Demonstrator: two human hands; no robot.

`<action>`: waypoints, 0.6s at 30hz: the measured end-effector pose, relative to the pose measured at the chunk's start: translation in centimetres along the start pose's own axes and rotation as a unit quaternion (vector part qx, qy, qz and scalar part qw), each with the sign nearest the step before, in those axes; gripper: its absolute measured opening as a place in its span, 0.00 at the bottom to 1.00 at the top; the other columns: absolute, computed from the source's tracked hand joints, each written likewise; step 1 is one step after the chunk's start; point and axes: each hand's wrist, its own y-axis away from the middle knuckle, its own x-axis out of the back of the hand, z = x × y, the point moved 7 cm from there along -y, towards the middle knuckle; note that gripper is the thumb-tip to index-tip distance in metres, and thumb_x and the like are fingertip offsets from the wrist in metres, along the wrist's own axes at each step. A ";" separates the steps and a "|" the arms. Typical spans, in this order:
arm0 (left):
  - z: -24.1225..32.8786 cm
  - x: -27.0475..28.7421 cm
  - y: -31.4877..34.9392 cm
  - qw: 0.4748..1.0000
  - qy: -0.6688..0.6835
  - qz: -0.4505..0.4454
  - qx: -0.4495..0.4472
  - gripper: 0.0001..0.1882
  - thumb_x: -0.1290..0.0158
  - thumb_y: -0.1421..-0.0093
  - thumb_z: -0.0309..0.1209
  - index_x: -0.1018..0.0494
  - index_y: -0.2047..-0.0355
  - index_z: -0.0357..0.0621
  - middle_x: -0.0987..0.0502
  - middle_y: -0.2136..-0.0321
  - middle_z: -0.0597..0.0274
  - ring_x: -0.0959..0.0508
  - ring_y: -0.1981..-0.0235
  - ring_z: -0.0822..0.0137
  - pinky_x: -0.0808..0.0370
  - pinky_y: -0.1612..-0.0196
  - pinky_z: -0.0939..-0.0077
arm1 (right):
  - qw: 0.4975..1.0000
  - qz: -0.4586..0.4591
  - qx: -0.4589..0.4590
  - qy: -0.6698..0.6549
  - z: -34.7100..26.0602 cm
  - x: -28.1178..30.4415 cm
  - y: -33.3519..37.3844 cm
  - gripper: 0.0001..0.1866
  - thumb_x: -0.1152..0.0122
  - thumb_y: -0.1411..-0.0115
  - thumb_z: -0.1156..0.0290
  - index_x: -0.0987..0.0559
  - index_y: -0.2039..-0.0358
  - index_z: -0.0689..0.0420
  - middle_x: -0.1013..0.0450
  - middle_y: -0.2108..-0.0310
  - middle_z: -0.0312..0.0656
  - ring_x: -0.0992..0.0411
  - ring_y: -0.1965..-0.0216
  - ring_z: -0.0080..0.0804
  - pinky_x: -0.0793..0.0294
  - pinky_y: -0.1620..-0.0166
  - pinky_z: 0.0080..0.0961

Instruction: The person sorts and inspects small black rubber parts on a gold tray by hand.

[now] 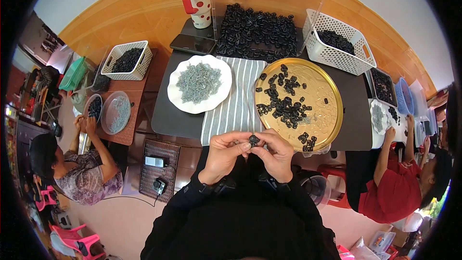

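Observation:
Between the fingertips of both hands is a small black plastic part [253, 139], held just off the table's front edge. My left hand [224, 153] pinches it from one side, my right hand [275, 154] from the other. A scalloped white plate [175, 97] to the left bears a heap of grey screws [198, 83]. To the right, a round gold tray [320, 86] carries many small black parts [284, 106], mostly on its left half. A grey striped cloth [231, 101] lies between plate and tray, just beyond my hands.
At the back stand a clear-walled bin of black parts [257, 31], a white basket [353, 62], a spotted tumbler [197, 0] and a dark phone [193, 44]. Co-workers sit at left [86, 178] and right [397, 188]. A brown woven tray [159, 168] holds small devices at lower left.

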 end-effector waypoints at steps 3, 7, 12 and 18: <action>0.0 -0.2 0.2 1.000 -0.010 -0.002 -0.014 0.14 0.46 0.45 0.16 0.24 0.57 0.35 0.22 0.69 0.58 0.24 0.72 0.75 0.26 0.71 0.84 | 1.000 0.011 0.004 0.004 -0.1 0.0 0.3 0.20 0.38 0.50 0.87 0.24 0.55 0.65 0.29 0.67 0.42 0.31 0.68 0.25 0.32 0.67 0.18; -0.1 -0.4 0.5 0.999 -0.032 0.027 -0.019 0.14 0.44 0.46 0.17 0.24 0.57 0.35 0.24 0.72 0.60 0.26 0.75 0.75 0.27 0.71 0.83 | 0.998 0.021 0.023 0.052 -0.8 0.0 0.5 0.19 0.38 0.50 0.87 0.24 0.55 0.64 0.29 0.68 0.42 0.31 0.69 0.25 0.32 0.68 0.18; -0.1 -0.4 0.6 0.999 -0.038 0.018 -0.025 0.14 0.44 0.46 0.17 0.24 0.58 0.34 0.24 0.72 0.60 0.26 0.75 0.75 0.28 0.71 0.84 | 0.996 0.028 0.036 0.071 -1.3 -0.2 0.6 0.19 0.37 0.50 0.86 0.24 0.56 0.64 0.29 0.69 0.41 0.31 0.71 0.24 0.32 0.69 0.17; 0.4 -0.8 0.7 0.997 -0.064 0.012 -0.040 0.15 0.44 0.46 0.16 0.24 0.57 0.35 0.25 0.72 0.61 0.27 0.75 0.75 0.29 0.72 0.85 | 0.995 0.027 0.044 0.086 -1.2 -0.1 0.9 0.18 0.38 0.49 0.86 0.24 0.56 0.64 0.30 0.68 0.41 0.32 0.70 0.23 0.32 0.69 0.15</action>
